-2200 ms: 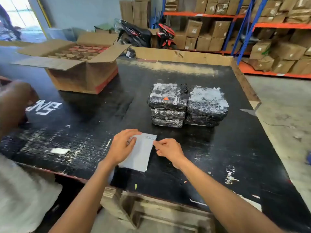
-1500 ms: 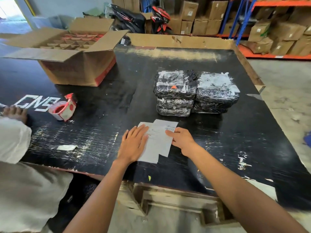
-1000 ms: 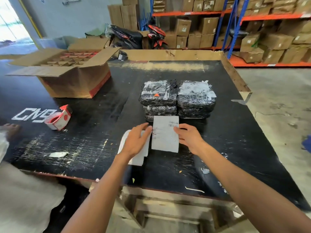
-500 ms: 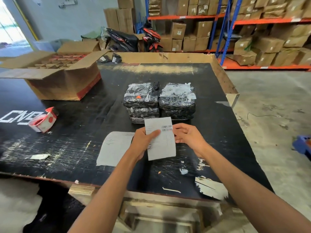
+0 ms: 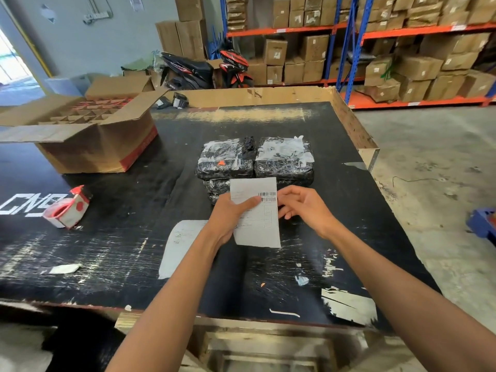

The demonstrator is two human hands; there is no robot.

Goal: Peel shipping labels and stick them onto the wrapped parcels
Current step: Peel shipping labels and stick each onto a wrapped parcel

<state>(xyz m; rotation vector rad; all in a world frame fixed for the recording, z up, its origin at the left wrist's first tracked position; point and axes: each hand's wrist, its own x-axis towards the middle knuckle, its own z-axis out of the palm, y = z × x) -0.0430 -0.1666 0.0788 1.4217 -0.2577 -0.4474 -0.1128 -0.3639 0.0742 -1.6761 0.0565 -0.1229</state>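
My left hand [image 5: 230, 217] holds a white shipping label [image 5: 258, 224] with a barcode, thumb across its face, lifted just in front of the parcels. My right hand [image 5: 304, 208] has its fingertips at the label's right edge near the barcode. Two stacks of black wrapped parcels [image 5: 255, 162] stand side by side behind the label, with white patches on their tops. A second white sheet [image 5: 180, 247] lies flat on the black table [image 5: 335, 210], partly under my left forearm.
A red and white tape dispenser [image 5: 68, 209] sits at the left. An open cardboard box [image 5: 88, 138] with dividers stands at the back left. A small white scrap [image 5: 64, 268] lies near the front left. Shelves of cartons and parked scooters are behind the table.
I lifted one label off the table and raised it toward the parcels; the other sheet stayed flat on the table. The camera view has shifted left to right and closer.
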